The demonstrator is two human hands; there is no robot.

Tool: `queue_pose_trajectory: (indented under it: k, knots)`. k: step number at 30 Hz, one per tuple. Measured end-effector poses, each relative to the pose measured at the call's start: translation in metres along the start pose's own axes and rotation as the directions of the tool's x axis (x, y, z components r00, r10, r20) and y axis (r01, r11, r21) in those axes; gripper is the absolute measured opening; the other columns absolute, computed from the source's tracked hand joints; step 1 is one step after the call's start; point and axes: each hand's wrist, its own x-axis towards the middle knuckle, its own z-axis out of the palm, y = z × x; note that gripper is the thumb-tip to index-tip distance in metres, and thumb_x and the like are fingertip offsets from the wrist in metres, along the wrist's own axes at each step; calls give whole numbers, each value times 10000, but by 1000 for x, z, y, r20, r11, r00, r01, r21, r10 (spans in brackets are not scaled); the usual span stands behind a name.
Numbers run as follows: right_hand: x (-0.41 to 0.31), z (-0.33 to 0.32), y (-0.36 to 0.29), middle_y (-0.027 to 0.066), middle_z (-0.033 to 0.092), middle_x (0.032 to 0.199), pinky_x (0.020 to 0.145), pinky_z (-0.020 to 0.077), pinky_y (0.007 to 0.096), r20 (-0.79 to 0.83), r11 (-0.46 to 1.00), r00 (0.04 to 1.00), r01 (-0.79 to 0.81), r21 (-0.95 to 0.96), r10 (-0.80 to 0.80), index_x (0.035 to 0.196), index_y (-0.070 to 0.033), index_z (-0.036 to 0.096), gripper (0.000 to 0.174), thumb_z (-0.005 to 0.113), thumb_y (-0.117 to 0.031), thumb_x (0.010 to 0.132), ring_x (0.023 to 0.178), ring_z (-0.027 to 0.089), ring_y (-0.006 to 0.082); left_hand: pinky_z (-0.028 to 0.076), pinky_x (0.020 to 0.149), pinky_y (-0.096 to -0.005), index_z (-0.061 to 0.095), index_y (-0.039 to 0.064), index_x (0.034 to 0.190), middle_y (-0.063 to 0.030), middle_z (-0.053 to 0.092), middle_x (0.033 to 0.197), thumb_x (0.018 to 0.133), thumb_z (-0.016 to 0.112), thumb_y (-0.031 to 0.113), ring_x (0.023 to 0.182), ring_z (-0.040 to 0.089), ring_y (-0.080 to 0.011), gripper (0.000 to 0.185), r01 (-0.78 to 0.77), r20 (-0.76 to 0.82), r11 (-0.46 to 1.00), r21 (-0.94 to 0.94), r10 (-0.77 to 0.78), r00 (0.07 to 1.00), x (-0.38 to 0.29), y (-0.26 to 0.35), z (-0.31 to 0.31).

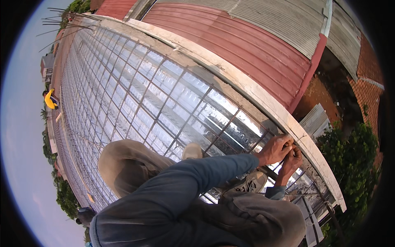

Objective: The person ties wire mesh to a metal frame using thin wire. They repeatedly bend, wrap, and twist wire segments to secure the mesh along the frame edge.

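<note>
My left hand [275, 148] and my right hand [290, 163] meet at the edge of a rebar mesh [182, 125], with fingertips pinched close together. A thin wire [300, 138] sticks out beside the fingers, over the pale edge board [287, 122]. The pinched end of the wire is hidden by my fingers. Under the mesh lies shiny corrugated metal decking [165, 72]. Below my hands, a shoe [251, 182] with dark markings rests at the mesh, and another shoe [192, 151] stands farther left.
Beyond the edge board are a red metal roof [234, 55] and, lower down, a leafy tree [348, 160]. Upright rebar ends [69, 23] project at the far corner. A person in yellow [50, 98] bends at the far side; another person [85, 216] is lower left.
</note>
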Motion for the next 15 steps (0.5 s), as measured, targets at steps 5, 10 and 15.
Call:
queue_pose_trajectory:
  k: [5,10,15]
  knots:
    - [-1,8,-2,103,754,1083,761,528,255,51,996,998,-25,87,20,1153,55,725,183,650,-79,1053,907,680,126,563,862,-471,611,-30,1123,-234,670,1123,989,624,68,1015,693,-416,166,64,20,998,0,-64,998,-2,-6,2]
    - [-7,14,-19,53,734,1027,758,513,257,114,1000,993,14,-17,-12,1091,22,713,153,646,-112,1065,893,647,111,536,918,-499,593,-32,1146,-251,585,1214,1019,588,64,1081,641,-456,159,-93,-146,995,41,98,985,-4,-7,4]
    - [-9,20,-18,25,708,958,721,486,260,100,997,992,74,10,-75,1038,6,698,182,701,-176,1049,854,597,90,532,890,-507,581,-32,1153,-231,570,1149,1028,576,55,1032,640,-454,152,-47,-94,999,-14,45,995,-2,-3,-7]
